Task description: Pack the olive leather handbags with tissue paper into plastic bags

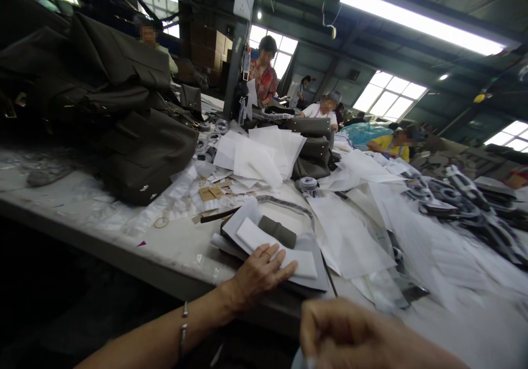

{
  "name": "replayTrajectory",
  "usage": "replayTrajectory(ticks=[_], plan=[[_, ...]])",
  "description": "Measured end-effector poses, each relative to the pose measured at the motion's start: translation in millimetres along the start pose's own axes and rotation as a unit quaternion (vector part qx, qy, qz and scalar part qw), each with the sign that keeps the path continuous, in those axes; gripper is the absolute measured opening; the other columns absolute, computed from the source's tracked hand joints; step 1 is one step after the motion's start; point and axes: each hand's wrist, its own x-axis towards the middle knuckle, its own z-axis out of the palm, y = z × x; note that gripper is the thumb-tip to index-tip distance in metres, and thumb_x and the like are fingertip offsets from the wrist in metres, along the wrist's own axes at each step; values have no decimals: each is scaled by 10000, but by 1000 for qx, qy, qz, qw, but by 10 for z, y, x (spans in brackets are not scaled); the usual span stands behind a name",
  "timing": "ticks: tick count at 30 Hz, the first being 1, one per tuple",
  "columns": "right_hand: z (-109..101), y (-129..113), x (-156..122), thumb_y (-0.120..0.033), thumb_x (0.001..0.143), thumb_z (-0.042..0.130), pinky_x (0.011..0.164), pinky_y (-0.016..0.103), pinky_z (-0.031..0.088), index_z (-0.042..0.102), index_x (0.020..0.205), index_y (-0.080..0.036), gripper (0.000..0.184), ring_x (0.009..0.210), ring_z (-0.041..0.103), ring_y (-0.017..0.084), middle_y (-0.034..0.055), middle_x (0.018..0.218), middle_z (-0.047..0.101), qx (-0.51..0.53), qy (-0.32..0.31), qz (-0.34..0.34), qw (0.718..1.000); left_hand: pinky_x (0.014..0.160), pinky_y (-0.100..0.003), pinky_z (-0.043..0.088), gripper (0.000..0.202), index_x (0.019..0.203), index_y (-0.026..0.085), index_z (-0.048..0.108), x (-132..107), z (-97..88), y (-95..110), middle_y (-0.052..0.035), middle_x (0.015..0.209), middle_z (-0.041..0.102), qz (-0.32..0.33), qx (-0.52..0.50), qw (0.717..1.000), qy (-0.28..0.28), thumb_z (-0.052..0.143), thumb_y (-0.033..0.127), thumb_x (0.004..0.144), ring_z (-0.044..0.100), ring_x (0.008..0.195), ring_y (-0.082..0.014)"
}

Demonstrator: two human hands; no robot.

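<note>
My left hand (262, 273) lies with fingers stretched out on a folded white sheet (303, 264), pressing on it from above. Under the sheet is a dark bag (231, 256) with grey-white wrapping paper (247, 215) around it. A dark olive strap piece (278, 231) shows just beyond the folded sheet. From the bag's far side a wrapped handle (289, 200) arches onto the table. Nearer the camera, my right hand (350, 330) is raised at the table's front edge, apart from the bag. Its fingers are curled together and blurred; a small pale bit shows at their tips.
Dark bags (144, 149) are piled at left, and more bags (313, 138) stand behind. White paper sheets (259, 157) and thin wrapping sheets (350, 237) cover much of the table (181, 248). Brown tags (210, 193) and a tape ring (161, 222) lie nearby. Several people work beyond.
</note>
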Motion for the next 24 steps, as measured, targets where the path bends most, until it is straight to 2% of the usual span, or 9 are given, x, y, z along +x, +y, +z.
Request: replayTrajectory(ticks=[2, 4, 6, 8, 10, 13, 18, 21, 24], plan=[[-356, -27, 123, -631, 802, 614, 448, 192, 435, 505, 901, -202, 454, 445, 585, 103, -11, 677, 653, -12, 53, 3, 998, 955, -411, 483, 341, 1331, 236, 528, -24, 26, 9, -73, 1186, 643, -8, -5, 1000, 2, 468, 224, 995, 603, 1145, -255], [-824, -38, 261, -545, 840, 577, 437, 203, 453, 523, 897, -190, 363, 456, 612, 113, 22, 744, 698, -140, 176, -2, 974, 971, -410, 476, 329, 1318, 236, 541, -43, 46, 15, -77, 1204, 637, -7, 0, 1000, 5, 473, 229, 996, 594, 1163, -250], [-1283, -32, 419, -388, 885, 514, 465, 198, 466, 592, 866, -184, 219, 528, 656, 123, 23, 761, 711, -354, 283, 30, 891, 987, -400, 471, 331, 1317, 240, 545, -51, 48, 19, -75, 1213, 637, -4, 7, 1000, 5, 477, 212, 994, 591, 1172, -237], [-1632, -9, 597, -252, 860, 522, 545, 216, 480, 651, 834, -184, 148, 614, 682, 140, 29, 768, 719, -449, 331, 44, 829, 1010, -396, 462, 327, 1311, 233, 552, -48, 32, 22, -77, 1224, 638, -6, 9, 1000, 3, 465, 196, 998, 588, 1182, -227], [-1840, 33, 789, -177, 828, 550, 654, 254, 482, 697, 830, -196, 148, 743, 698, 177, 45, 820, 734, -498, 352, 48, 791, 1029, -393, 452, 310, 1286, 207, 573, -38, 2, 26, -84, 1235, 640, -11, 9, 1000, 5, 434, 192, 1009, 585, 1191, -223], [-1974, 152, 1068, -155, 846, 550, 745, 309, 461, 730, 865, -211, 189, 912, 687, 245, 87, 935, 741, -563, 359, 58, 743, 1047, -384, 439, 333, 1309, 176, 564, -17, -53, 28, -94, 1255, 640, -17, 12, 1000, -1, 399, 187, 1020, 585, 1200, -219], [-2085, 445, 1379, -111, 905, 468, 729, 308, 448, 718, 918, -195, 264, 896, 690, 243, 118, 994, 722, -620, 346, 74, 701, 1055, -384, 444, 399, 1392, 264, 515, 24, -105, 16, -49, 1212, 671, -25, -4, 1000, 8, 431, 179, 1012, 604, 1185, -213], [-2117, 538, 1408, -57, 912, 411, 749, 318, 451, 672, 1120, -203, 364, 896, 686, 238, 122, 1008, 713, -633, 365, 72, 679, 1049, -379, 461, 378, 1367, 287, 544, 21, -76, 28, -41, 1206, 677, -29, -12, 999, 11, 443, 204, 1011, 600, 1194, -213], [-2103, 515, 1214, -87, 927, 418, 842, 353, 445, 501, 1382, -203, 477, 998, 655, 255, 143, 1189, 666, -633, 419, 45, 649, 1052, -373, 465, 378, 1368, 285, 544, 10, -54, 24, -42, 1207, 678, -41, -18, 999, 27, 425, 207, 1019, 588, 1213, -209]])
